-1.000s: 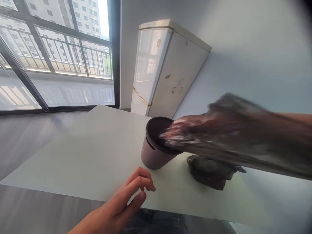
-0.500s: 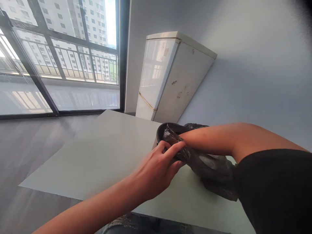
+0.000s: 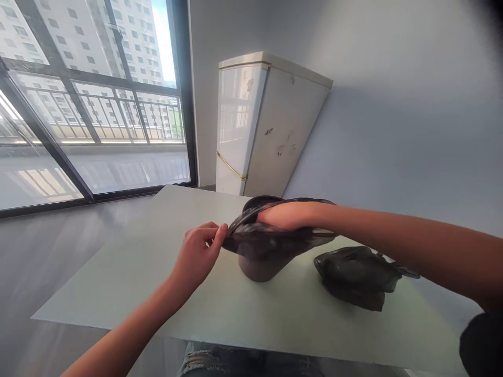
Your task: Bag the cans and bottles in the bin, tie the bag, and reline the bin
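A black plastic bag (image 3: 271,242) is spread over the mouth of a round bin (image 3: 259,268) standing on the table. My left hand (image 3: 200,248) pinches the bag's edge between thumb and fingers, pulling it out past the bin's left side. Inside the bag's opening is my right hand (image 3: 285,215); its fingers are hidden by the plastic. Part of the bin's dark rim (image 3: 261,200) shows behind the bag. To the right, another crumpled black plastic bundle (image 3: 357,277) lies on the table under my right forearm.
The pale table (image 3: 129,272) extends to the left and toward my lap. A white refrigerator (image 3: 271,125) stands beyond it against the wall. Dark-framed sliding glass doors (image 3: 90,120) are at the left, with a railing outside.
My left hand has moved left, drawing the bag's edge outward over the bin. My right forearm has lifted, and the bag now covers more of the bin's near side.
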A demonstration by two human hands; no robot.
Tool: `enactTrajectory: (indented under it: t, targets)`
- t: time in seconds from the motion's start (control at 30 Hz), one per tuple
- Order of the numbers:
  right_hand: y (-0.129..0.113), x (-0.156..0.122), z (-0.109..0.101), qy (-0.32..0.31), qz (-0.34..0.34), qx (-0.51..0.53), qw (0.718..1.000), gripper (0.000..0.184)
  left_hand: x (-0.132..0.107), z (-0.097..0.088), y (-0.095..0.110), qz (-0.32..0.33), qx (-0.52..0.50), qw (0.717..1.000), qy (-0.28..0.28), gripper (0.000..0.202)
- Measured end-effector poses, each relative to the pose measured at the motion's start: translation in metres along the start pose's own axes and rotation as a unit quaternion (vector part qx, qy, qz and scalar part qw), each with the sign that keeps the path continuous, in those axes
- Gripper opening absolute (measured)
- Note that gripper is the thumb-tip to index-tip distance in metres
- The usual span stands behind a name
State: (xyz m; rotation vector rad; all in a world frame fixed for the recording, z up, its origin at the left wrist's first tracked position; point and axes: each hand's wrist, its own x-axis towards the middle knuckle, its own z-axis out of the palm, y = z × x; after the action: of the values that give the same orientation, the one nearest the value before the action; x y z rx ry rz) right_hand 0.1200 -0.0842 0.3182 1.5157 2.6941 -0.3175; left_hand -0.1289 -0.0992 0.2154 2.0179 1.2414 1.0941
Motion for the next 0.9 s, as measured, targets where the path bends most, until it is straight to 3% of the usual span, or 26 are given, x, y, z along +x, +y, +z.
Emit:
enactTrajectory:
  t: [0.07, 0.1, 0.17, 0.2, 0.27, 0.33, 0.4, 0.47, 0.57, 0.67, 0.73, 0.8, 0.9]
  targets:
    - [0.007, -0.008, -0.011, -0.016, 0.036, -0.001, 0.999, 0.025, -0.001, -0.002, -0.009, -0.024, 0.019, 0.999, -0.013, 0.057]
    - [0.011, -0.014, -0.015, 0.016, 0.056, -0.007, 0.998, 0.027, -0.002, -0.002, -0.011, -0.037, 0.017, 0.999, -0.019, 0.054]
    - [0.021, -0.025, -0.018, 0.139, 0.064, -0.016, 0.988, 0.024, -0.001, -0.001, -0.007, -0.063, -0.014, 0.997, -0.03, 0.048]
    - [0.026, -0.028, -0.017, 0.184, 0.044, -0.012, 0.982, 0.021, 0.0, 0.002, -0.002, -0.076, -0.045, 0.996, -0.034, 0.044]
    - [0.033, -0.024, -0.012, 0.214, -0.031, 0.015, 0.976, 0.022, 0.005, 0.009, 0.01, -0.094, -0.111, 0.988, -0.043, 0.037]
    - [0.039, -0.011, -0.006, 0.183, -0.11, 0.04, 0.976, 0.031, 0.013, 0.018, 0.018, -0.086, -0.138, 0.986, -0.046, 0.038]
    - [0.046, 0.006, -0.004, 0.134, -0.144, 0.054, 0.979, 0.045, 0.024, 0.028, 0.019, -0.051, -0.112, 0.992, -0.036, 0.033]
    - [0.058, 0.019, -0.006, 0.099, -0.108, 0.067, 0.987, 0.062, 0.035, 0.037, 0.011, -0.016, -0.067, 0.998, -0.009, 0.021]
    - [0.085, 0.026, -0.01, 0.065, 0.009, 0.119, 0.991, 0.07, 0.049, 0.047, -0.013, -0.012, -0.027, 0.999, 0.021, 0.023]
    - [0.11, 0.014, -0.003, -0.025, 0.07, 0.215, 0.974, 0.073, 0.049, 0.055, -0.034, -0.047, -0.034, 0.998, -0.024, 0.031]
    - [0.119, -0.005, 0.008, -0.034, 0.082, 0.25, 0.964, 0.074, 0.041, 0.059, -0.04, -0.051, -0.057, 0.995, -0.071, 0.038]
    - [0.119, -0.031, 0.023, 0.07, 0.065, 0.234, 0.968, 0.07, 0.03, 0.059, -0.042, -0.043, -0.079, 0.991, -0.103, 0.046]
    - [0.11, -0.077, 0.047, 0.262, -0.038, 0.199, 0.944, 0.065, 0.017, 0.054, -0.045, -0.034, -0.127, 0.981, -0.143, 0.052]
